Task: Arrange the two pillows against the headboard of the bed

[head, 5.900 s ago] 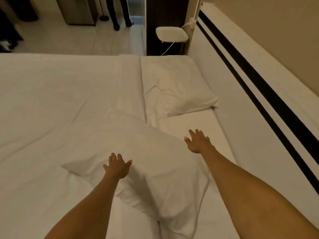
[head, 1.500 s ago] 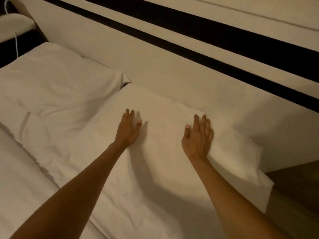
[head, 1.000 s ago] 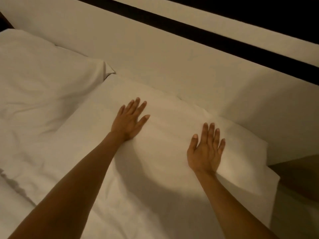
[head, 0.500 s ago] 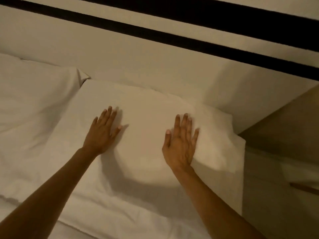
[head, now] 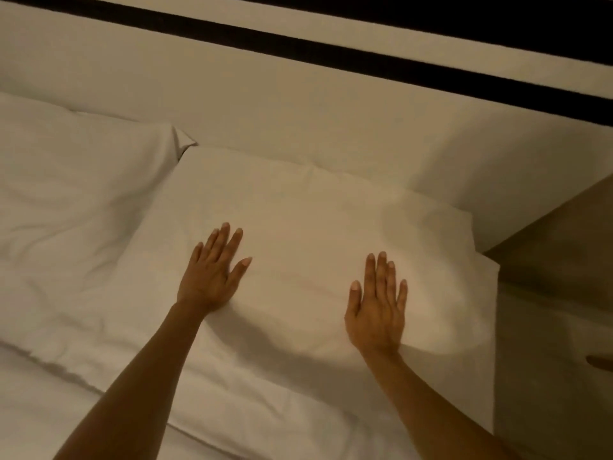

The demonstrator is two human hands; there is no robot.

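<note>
Progress: both pillows lie at the head of the bed, side by side, so the placing looks all but done.
Left to do: by my reading only smoothing and squaring up; the two are not quite level with each other, and the right one hangs past the mattress edge.
Right pillow [head: 318, 234]: flat on the bed, its far long edge touching the headboard [head: 298, 104]; its right corner juts over the side of the bed toward the floor [head: 557, 327].
Left pillow [head: 73, 194]: also up against the headboard, its near corner meeting the right pillow's far-left corner, with a small dark gap showing there.
Look of the right pillow: white, smooth case, fairly flat, with a shallow dent around each palm and a soft fold near the headboard.
Look of the left pillow: white, more rumpled, with several creases across its top.
Left hand [head: 212, 273]: fingers straight and slightly fanned, palm pressed flat on the right pillow's left half, gripping nothing.
Right hand [head: 378, 310]: fingers straight and close together, palm flat on the pillow's right half, gripping nothing.
Bed sheet [head: 39, 410]: white, with a raised seam running along the pillows' near side.
Headboard: pale, padded-looking, crossed by dark bands.
</note>
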